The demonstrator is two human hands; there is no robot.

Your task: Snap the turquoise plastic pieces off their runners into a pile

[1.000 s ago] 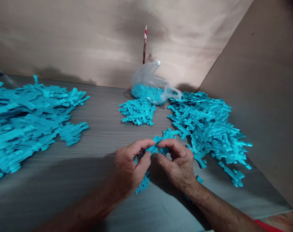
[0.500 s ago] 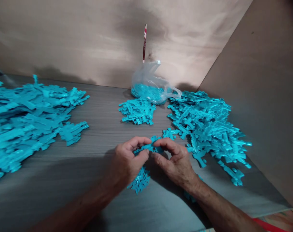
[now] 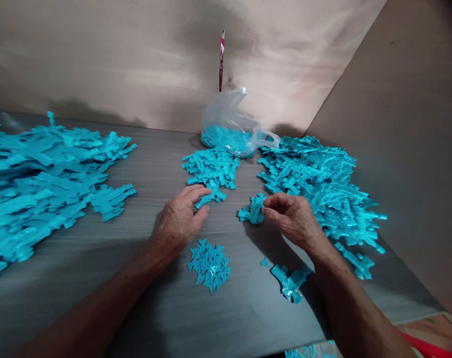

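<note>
My left hand (image 3: 179,219) reaches forward over the grey table (image 3: 99,278), fingers pinched on a small turquoise plastic piece (image 3: 211,196) at the near edge of a small pile (image 3: 211,166). My right hand (image 3: 295,216) pinches another turquoise plastic piece (image 3: 251,211) beside the big right-hand heap (image 3: 322,191). Between my forearms lies a small flat cluster of turquoise bits (image 3: 210,264), and a loose turquoise part (image 3: 290,282) rests by my right wrist.
A large heap of turquoise parts (image 3: 43,184) covers the left of the table. A clear plastic bag (image 3: 233,127) with more turquoise pieces stands at the back, with a red and white stick (image 3: 222,59) behind it. Brown board walls close off the back and right.
My hands, joined on one turquoise part before, have separated. The left moved forward to the small pile, the right moved right with a piece. A cluster of bits now lies uncovered on the table.
</note>
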